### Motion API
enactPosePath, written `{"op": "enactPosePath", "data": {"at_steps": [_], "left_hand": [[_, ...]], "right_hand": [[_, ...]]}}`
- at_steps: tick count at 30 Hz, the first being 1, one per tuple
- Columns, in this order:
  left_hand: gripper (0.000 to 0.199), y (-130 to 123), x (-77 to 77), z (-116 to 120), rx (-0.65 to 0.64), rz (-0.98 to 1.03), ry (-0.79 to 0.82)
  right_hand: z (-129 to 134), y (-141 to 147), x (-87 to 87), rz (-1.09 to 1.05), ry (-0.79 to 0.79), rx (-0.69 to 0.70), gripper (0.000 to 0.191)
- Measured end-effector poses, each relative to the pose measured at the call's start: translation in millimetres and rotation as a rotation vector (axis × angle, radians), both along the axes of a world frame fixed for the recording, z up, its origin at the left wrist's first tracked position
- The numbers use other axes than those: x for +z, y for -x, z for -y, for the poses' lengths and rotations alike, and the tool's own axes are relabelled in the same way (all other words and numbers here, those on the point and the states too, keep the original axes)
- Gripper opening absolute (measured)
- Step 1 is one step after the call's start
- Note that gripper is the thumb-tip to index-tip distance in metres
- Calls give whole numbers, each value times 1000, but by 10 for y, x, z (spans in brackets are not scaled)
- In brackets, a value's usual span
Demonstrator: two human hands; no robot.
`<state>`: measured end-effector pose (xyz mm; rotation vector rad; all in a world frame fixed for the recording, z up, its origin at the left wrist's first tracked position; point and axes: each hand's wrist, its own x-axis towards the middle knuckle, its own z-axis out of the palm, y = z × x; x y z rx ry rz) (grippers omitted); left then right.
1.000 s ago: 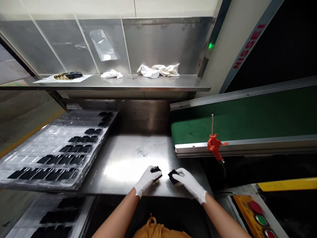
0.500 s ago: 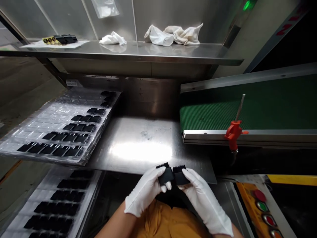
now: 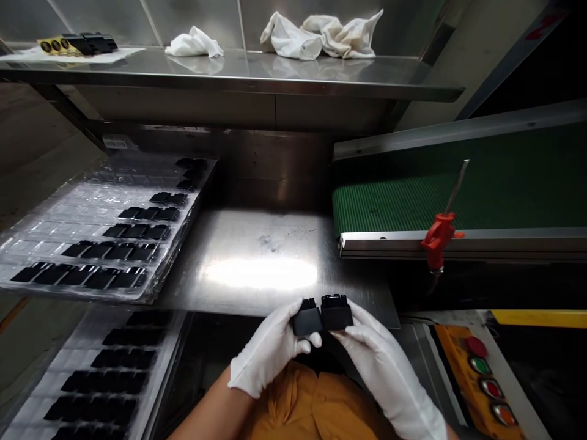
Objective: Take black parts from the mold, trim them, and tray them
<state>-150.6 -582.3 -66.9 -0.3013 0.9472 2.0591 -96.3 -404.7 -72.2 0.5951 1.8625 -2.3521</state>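
My left hand (image 3: 274,343), in a white glove, is closed on a small black plastic part (image 3: 307,321) with short prongs along its top. A similar black plastic part (image 3: 337,314) is gripped in my gloved right hand (image 3: 376,349). Both parts are held side by side, nearly upright, in front of my body at the near edge of the steel table (image 3: 257,232). To the left, a clear plastic tray (image 3: 59,214) carries rows of black parts like these. Below it lies a second tray (image 3: 55,366), also with rows of black parts.
A green conveyor belt (image 3: 458,189) runs off to the right, with a red air gun (image 3: 439,238) hanging at its near rail. A control box (image 3: 468,373) with buttons stands lower right. White cloths (image 3: 293,43) and several black parts (image 3: 89,44) lie on the steel shelf (image 3: 220,79).
Both black parts have been tipped so that their pronged ends show more clearly. The fingers of my right hand have shifted around its part. The camera view has moved slightly.
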Motion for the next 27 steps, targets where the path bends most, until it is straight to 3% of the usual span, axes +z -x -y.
{"op": "enactPosePath", "data": {"at_steps": [3, 6, 9, 13, 19, 22, 27], "left_hand": [[41, 23, 66, 19, -19, 25, -56], [44, 19, 117, 7, -18, 30, -97], [41, 5, 116, -19, 8, 65, -115], [33, -8, 85, -30, 67, 120, -82], [37, -52, 69, -16, 27, 105, -82], [37, -79, 66, -28, 5, 99, -72], [56, -98, 47, -35, -52, 90, -104]], "right_hand": [[10, -4, 24, -13, -68, 58, 37], [90, -14, 12, 7, -72, 11, 45], [184, -43, -24, -56, -301, 30, 46], [231, -57, -34, -288, -683, 100, 34], [168, 13, -26, -439, -859, 82, 27], [186, 29, -27, -426, -837, 84, 29], [267, -8, -73, -308, -618, 44, 24]]}}
